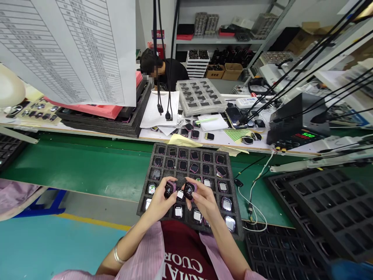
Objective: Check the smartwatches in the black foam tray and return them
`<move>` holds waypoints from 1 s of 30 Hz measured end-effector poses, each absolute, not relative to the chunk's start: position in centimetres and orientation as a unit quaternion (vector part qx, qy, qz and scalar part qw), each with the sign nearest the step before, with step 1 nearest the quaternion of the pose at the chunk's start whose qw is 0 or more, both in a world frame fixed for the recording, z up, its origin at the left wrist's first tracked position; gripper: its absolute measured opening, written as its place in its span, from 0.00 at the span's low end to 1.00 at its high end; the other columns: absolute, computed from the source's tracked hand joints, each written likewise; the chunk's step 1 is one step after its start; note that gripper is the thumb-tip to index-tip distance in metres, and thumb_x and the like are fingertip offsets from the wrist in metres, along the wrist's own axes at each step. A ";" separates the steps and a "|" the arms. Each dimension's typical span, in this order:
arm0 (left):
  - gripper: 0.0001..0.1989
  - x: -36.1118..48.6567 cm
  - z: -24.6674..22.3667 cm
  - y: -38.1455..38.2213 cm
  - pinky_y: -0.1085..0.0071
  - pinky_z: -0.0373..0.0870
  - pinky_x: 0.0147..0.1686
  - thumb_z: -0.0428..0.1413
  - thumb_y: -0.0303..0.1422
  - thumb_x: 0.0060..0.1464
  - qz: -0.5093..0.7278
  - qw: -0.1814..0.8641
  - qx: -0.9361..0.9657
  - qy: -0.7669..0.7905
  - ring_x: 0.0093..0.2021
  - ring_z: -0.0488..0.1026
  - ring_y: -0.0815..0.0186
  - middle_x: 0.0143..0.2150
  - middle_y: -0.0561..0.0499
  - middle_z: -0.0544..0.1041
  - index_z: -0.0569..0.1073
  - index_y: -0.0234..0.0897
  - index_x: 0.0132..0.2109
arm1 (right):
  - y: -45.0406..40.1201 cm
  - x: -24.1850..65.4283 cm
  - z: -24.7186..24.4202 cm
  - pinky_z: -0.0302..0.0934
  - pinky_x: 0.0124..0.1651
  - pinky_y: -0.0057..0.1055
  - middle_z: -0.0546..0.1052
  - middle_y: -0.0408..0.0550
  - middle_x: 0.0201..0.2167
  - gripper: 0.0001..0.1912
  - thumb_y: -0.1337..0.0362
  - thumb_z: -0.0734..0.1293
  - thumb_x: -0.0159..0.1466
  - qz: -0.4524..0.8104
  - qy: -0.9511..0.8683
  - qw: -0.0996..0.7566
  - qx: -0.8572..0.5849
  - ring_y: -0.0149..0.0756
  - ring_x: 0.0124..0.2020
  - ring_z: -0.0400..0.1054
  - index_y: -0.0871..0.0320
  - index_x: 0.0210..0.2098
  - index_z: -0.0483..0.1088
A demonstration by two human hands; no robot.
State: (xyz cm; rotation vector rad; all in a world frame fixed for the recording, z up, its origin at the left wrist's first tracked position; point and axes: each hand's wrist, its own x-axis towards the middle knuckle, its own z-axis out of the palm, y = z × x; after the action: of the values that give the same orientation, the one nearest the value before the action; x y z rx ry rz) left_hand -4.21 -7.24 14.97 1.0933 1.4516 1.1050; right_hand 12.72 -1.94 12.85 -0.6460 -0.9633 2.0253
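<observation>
"State of the hands?"

"The left hand [161, 200] is closed on a watch [169, 189], gripped between thumb and fingers. The right hand [203, 197] is clamped on a second watch [189, 189] in the same manner. The hands are near each other but apart, and both dark watch faces are turned upward."

"Location of the two pieces?"

"Both are above the middle of a foam tray [238, 221]. The tray is divided into compartments, many holding watches. Those in the far rows show dark faces; several in the near rows carry white labels or bright faces. Contents directly beneath the hands are partly hidden."

"Surroundings?"

"The tray is on a green bench [87, 161]. To its right are a white cable [260, 230] and more foam trays [328, 210], stacked at a slant. On the raised shelf beyond are a clear box [201, 97] with compartments, loose watches, papers and a black power unit [294, 124] with green and red digits lit. A printed sheet [87, 50] hangs at upper left, and black cables hang near the centre."

"Anyone else present?"

"One person [175, 74] in a dark top, head bowed, beyond the shelf. That person's hands cannot be made out."
</observation>
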 end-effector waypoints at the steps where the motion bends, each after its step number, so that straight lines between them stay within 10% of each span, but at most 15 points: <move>1: 0.18 -4.2 15.0 -7.3 0.70 0.64 0.44 0.53 0.28 0.53 0.455 0.487 0.448 0.596 0.41 0.68 0.64 0.42 0.50 0.70 0.65 0.38 0.52 | -1.9 12.7 12.9 0.64 0.20 0.29 0.78 0.51 0.40 0.21 0.62 0.72 0.58 0.797 -0.380 0.392 -0.257 0.31 0.20 0.69 0.53 0.52 0.73; 30: 0.17 -4.3 15.4 -7.3 0.71 0.64 0.39 0.52 0.29 0.54 0.482 0.462 0.434 0.605 0.35 0.68 0.66 0.36 0.53 0.69 0.64 0.39 0.52 | -1.9 12.7 13.1 0.62 0.19 0.28 0.78 0.52 0.39 0.21 0.62 0.72 0.57 0.783 -0.386 0.408 -0.267 0.29 0.19 0.66 0.54 0.50 0.74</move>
State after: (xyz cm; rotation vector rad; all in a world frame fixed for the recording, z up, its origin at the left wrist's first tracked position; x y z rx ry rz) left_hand -4.29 -7.30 15.36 1.0686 1.4871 1.1854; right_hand 12.70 -1.90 13.05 -0.6740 -0.9741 1.9728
